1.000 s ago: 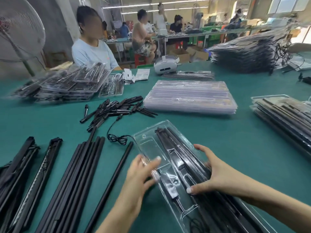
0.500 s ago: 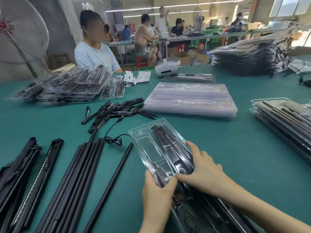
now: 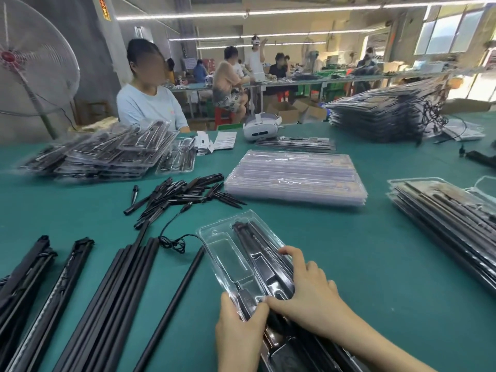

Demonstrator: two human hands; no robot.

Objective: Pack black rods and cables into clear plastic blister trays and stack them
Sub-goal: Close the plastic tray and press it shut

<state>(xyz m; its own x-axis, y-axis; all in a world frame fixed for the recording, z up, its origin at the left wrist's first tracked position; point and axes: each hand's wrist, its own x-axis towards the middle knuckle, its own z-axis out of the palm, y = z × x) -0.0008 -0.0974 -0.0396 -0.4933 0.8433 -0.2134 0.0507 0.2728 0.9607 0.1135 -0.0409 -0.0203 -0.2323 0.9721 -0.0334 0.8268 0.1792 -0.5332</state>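
— Hands, please.

— The left hand (image 3: pixel 239 331) grips the near left edge of the clear blister tray (image 3: pixel 228 253), thumb curled over its rim. The right hand (image 3: pixel 308 294) lies on top of the tray, fingers bent and pressing on the black rods (image 3: pixel 257 245) seated in its right channel; whether it pinches anything I cannot tell.

— The tray's position?

— Flat on the green table (image 3: pixel 335 251), angled away from the person. Its left compartment shows bare plastic.

— Adjacent material?

— A single loose rod (image 3: pixel 171 307) just left of the tray, a coiled cable (image 3: pixel 171 241) near its far corner, then a bundle of long rods (image 3: pixel 107 304). Further out, a heap of short black pieces (image 3: pixel 182 193) and a stack of empty trays (image 3: pixel 295 175). Packed trays (image 3: pixel 451 224) stand stacked at the right.
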